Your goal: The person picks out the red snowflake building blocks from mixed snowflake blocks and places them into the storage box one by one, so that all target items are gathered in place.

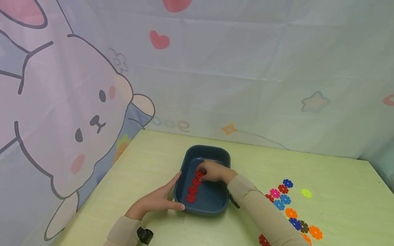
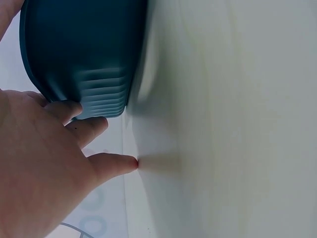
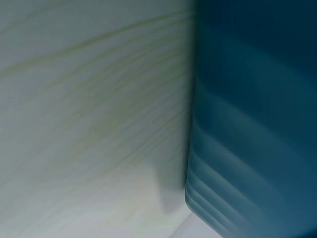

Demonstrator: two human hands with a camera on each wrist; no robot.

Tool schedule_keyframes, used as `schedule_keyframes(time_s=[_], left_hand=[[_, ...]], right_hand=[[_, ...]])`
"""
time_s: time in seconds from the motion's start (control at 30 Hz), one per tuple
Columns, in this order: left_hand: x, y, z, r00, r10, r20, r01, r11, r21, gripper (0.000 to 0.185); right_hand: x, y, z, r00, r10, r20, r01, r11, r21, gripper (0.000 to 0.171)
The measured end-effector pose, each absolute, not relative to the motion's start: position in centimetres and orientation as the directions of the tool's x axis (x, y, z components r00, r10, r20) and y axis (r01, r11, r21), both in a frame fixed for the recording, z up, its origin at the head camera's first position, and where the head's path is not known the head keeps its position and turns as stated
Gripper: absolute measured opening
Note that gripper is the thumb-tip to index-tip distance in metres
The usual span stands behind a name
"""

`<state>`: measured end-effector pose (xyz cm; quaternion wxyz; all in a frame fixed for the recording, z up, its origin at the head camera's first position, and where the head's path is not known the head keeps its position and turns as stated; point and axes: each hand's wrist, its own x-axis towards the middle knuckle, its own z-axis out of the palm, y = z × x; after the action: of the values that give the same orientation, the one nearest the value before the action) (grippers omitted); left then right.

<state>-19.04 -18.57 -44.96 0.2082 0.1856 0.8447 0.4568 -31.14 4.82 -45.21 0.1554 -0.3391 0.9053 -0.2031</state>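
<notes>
A dark blue tray (image 1: 206,149) sits in the middle of the pale green table (image 1: 338,191). My left hand (image 1: 163,199) rests against its left front corner, fingers straight along the side wall and thumb along the front rim. In the left wrist view the left hand (image 2: 54,163) lies flat beside the tray (image 2: 84,54). My right hand (image 1: 213,171) reaches inside the tray, its fingers curled down on the top red flower-shaped piece (image 1: 199,175). More red pieces (image 1: 192,194) lie in a line below it on the tray floor. The right wrist view shows only the tray wall (image 3: 257,124).
Several loose flower pieces (image 1: 284,199) in blue, red, pink, orange and brown lie on the table right of the tray, with a yellow piece (image 1: 306,193) apart from them. A cartoon-printed cloth (image 1: 92,102) hangs behind and to the left.
</notes>
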Motion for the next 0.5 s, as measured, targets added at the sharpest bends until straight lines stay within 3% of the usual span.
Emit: schedule_keyframes(time_s=[0.3, 0.5], left_hand=[[-19.05, -18.7, -44.97, -0.845, 0.505, -0.177, 0.127, 0.51, 0.851, 0.107], [-19.13, -18.74, -44.98, -0.84, 0.513, -0.174, 0.135, 0.509, 0.85, 0.108]], right_hand=[[-31.27, 4.7, -45.2, -0.717, -0.681, -0.15, -0.544, 0.681, -0.489, 0.035], [-31.35, 5.48, -44.72, -0.694, -0.717, -0.065, -0.592, 0.619, -0.516, 0.036]])
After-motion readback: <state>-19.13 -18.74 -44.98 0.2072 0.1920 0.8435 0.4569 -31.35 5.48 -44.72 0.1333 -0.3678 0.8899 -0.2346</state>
